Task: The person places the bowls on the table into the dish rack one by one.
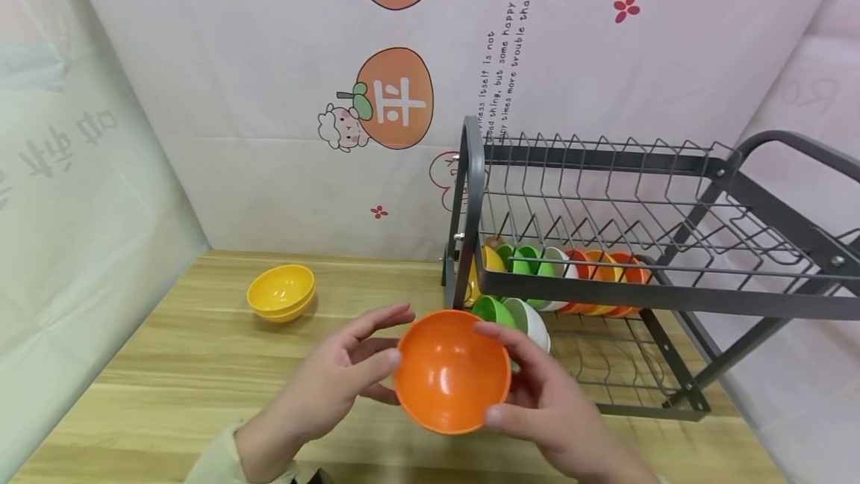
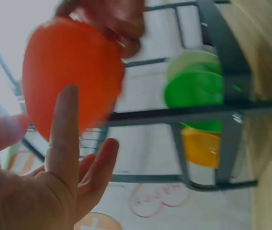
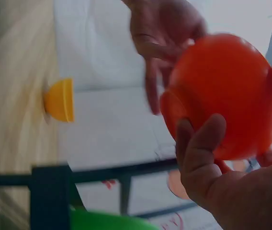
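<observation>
An orange bowl (image 1: 452,372) is held up over the table's front, its hollow side toward the head camera. My right hand (image 1: 554,402) grips it at the right, thumb at the rim and fingers curled behind, as the right wrist view shows against its outer wall (image 3: 227,96). At the bowl's left edge is my left hand (image 1: 336,372), its fingers spread and loosely bent, thumb tip right at the rim. In the left wrist view an extended finger (image 2: 65,124) of that hand overlaps the bowl. Two nested yellow bowls (image 1: 281,291) stand on the table to the left.
A dark two-tier dish rack (image 1: 631,297) stands at the right. Its lower tier holds a row of green, white, orange and yellow bowls, with a green bowl (image 1: 493,311) and a white bowl (image 1: 527,323) in front. A printed cloth (image 1: 269,170) hangs behind the wooden table (image 1: 168,379).
</observation>
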The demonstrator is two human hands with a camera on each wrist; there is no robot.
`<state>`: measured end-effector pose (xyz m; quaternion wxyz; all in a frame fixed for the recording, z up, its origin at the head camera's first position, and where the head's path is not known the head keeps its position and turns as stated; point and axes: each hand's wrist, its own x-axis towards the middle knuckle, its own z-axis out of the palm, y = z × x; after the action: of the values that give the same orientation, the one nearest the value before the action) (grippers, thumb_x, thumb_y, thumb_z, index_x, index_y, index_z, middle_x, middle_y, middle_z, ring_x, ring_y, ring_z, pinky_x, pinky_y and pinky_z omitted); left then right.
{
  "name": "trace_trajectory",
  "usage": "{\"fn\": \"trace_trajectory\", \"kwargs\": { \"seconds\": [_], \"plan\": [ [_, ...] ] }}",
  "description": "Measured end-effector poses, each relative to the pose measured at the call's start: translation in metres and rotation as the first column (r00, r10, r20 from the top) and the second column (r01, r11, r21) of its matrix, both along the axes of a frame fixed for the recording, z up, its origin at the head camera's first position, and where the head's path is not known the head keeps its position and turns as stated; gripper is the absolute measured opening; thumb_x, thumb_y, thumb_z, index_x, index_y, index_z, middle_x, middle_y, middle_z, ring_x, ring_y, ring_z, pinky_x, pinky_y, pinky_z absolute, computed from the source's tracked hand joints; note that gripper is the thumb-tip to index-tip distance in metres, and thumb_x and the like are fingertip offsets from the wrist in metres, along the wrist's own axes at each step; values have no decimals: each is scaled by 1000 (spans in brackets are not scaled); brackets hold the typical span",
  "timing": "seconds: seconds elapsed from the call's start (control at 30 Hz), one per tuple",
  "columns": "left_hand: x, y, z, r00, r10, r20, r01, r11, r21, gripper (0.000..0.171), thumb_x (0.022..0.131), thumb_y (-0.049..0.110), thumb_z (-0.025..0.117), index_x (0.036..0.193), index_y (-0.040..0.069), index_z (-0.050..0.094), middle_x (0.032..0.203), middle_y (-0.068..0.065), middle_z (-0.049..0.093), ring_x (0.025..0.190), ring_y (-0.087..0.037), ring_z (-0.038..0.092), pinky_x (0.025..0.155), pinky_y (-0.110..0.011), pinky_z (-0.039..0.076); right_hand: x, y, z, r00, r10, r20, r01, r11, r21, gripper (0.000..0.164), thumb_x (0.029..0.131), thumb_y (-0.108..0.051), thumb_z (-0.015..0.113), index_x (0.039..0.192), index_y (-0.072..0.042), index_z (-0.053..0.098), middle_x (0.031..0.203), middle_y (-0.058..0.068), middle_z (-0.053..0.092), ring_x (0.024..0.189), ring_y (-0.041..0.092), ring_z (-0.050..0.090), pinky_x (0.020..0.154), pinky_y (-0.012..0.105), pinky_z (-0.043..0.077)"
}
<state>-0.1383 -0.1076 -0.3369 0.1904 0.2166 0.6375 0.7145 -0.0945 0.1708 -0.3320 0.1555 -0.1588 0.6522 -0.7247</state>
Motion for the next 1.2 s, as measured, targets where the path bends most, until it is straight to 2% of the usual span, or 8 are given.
{"fn": "trace_trajectory", "kwargs": {
  "seconds": [0.13,0.33,0.4,0.57,0.7,0.8,0.97,1.2],
  "plan": [
    [-12,12,-20,967,99,-234,-133,982,-135,62,100,22,64,155,25,36,152,-6,39,129,-32,49,74,-40,61,3,36,5,1000,21,-20,-20,999,35,64,94,-1,63,151,-16,38,150,23,31,115,43,54,89,50,55],
    [-26,29,-48,814,94,-574,-273,933,-234,82,94,19,71,159,35,24,156,0,32,131,-28,47,76,-26,59,4,94,-2,999,16,-36,-14,999,47,63,99,1,53,155,-16,30,150,14,32,118,40,51,91,51,54],
    [-30,33,-53,746,72,-662,-271,941,-203,86,92,11,73,160,30,23,156,-5,30,130,-31,47,76,-26,59,5,110,-3,999,-19,-39,23,996,90,64,100,2,51,156,-18,29,151,10,32,118,37,51,90,50,55],
    [-39,40,-61,485,27,-874,-294,946,-134,92,86,-2,75,160,19,23,153,-14,32,125,-35,51,77,-24,58,6,137,0,985,-126,-117,151,960,237,68,98,8,51,156,-19,27,147,8,31,110,34,57,82,47,59],
    [-44,46,-63,357,14,-934,-287,953,-95,86,86,-2,74,157,13,29,151,-15,37,124,-30,54,80,-19,55,8,143,8,953,-250,-169,301,832,466,69,98,-4,62,155,-22,29,141,15,37,100,31,62,74,41,61],
    [-46,51,-64,341,23,-940,-270,960,-74,80,85,-7,73,154,8,35,147,-14,43,123,-28,55,80,-15,54,7,141,12,917,-295,-268,397,649,648,73,93,-23,74,153,-22,33,136,17,44,96,27,61,67,31,59],
    [-47,57,-67,415,38,-909,-227,972,-63,81,81,-15,71,152,5,38,144,-13,45,126,-28,53,81,-15,53,-5,130,5,830,-209,-518,557,381,738,79,79,-39,85,145,-13,49,133,14,44,87,25,53,58,24,47],
    [-45,60,-69,462,21,-887,-255,961,-111,72,85,-13,68,150,1,40,144,-14,45,128,-28,50,82,-14,52,-22,110,-21,797,-138,-588,597,324,734,77,74,-30,89,141,-12,55,144,27,35,100,42,58,73,55,55]
  ]
}}
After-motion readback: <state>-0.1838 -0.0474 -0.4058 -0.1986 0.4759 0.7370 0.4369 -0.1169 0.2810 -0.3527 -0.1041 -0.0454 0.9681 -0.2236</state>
